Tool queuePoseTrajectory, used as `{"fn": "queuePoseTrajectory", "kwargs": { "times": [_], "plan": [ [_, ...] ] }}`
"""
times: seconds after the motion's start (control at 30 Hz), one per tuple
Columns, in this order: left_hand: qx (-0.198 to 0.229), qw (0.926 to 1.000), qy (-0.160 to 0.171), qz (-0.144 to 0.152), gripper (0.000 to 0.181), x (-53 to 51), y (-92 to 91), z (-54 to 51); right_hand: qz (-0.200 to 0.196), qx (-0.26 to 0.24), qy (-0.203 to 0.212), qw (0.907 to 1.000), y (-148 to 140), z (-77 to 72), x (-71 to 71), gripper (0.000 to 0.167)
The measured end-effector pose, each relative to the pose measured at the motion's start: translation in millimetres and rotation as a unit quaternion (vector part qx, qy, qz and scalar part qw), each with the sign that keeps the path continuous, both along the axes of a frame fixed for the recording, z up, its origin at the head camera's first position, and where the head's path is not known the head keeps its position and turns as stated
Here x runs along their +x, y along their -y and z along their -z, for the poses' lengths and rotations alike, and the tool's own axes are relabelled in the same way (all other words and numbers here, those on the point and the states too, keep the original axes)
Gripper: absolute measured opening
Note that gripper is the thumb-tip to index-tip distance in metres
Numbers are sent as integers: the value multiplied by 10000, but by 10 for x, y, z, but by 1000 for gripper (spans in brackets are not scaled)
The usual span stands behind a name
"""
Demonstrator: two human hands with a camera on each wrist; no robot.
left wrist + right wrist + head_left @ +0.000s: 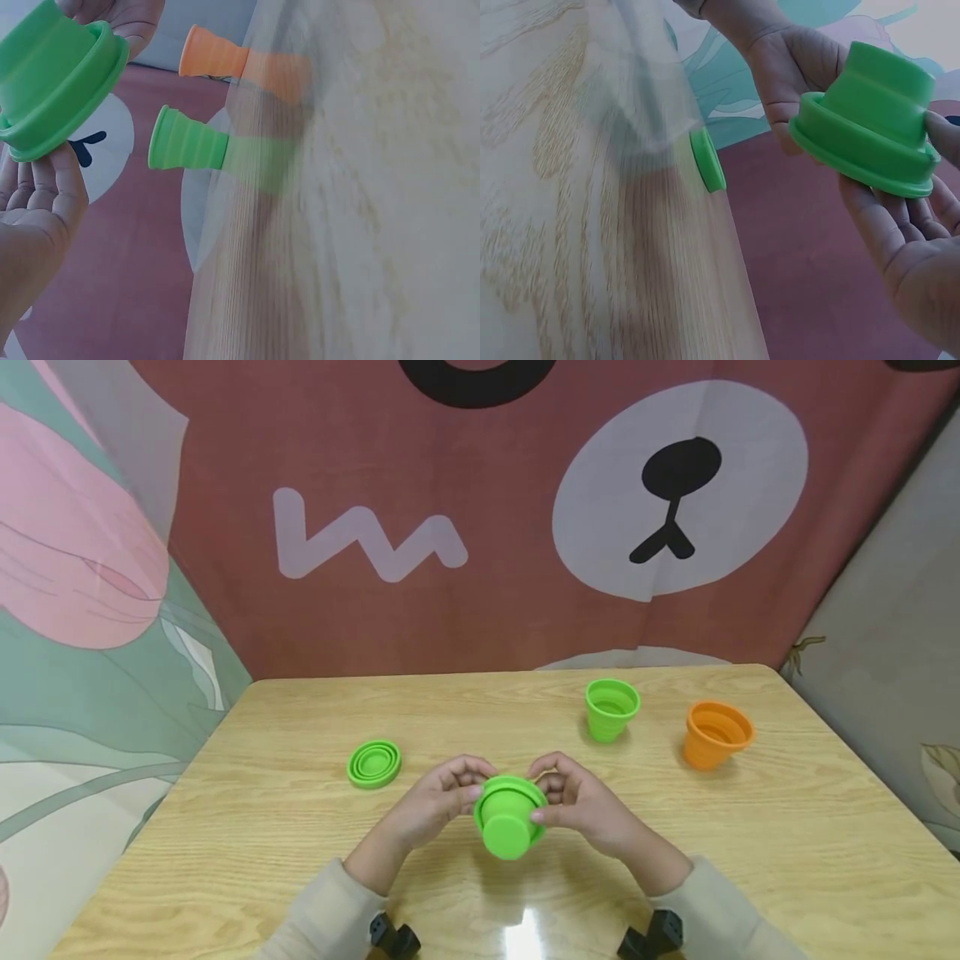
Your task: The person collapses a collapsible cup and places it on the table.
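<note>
One part-folded green cup (507, 835), base twd viewer & inside hidden, is above the table (225, 843) at 6 o'clock in head view, L hand (442, 799) & R hand (583, 802) both gripping its rim. From it, flat-folded green cup (374, 763) lies at 10 o'clock; upright green cup (609, 723) approx 1:30 & orange cup (707, 750) approx 2 show ringed inner walls.

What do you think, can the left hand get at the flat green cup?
Probably yes: nothing stands between the left hand and the flat green cup close by, though that hand would likely have to release the held green cup first.
</note>
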State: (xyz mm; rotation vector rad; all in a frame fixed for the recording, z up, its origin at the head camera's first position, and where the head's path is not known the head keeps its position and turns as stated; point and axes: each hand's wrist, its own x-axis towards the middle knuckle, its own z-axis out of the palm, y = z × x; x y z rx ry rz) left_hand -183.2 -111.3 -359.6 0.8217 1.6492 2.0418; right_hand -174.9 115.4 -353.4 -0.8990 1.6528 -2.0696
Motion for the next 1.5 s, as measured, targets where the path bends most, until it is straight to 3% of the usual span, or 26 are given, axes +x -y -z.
{"fn": "queuePoseTrajectory", "kwargs": {
  "times": [0.3,0.7,0.93,1.23,1.5],
  "plan": [
    [145,9994,15,320,37,7,-5,3,394,-66,108,9991,18,8,18,34],
    [-179,9998,-1,128,46,45,-29,-25,105,-239,-50,9996,14,17,41,32],
    [-122,9995,-100,267,48,45,-44,-33,138,139,-339,9992,18,-25,50,41],
    [-32,9984,-233,520,46,29,-47,-44,477,944,-623,9924,36,-104,57,31],
    [-79,9977,-344,585,45,30,-39,-56,621,1223,-657,9884,41,-123,67,30]
  ]
}}
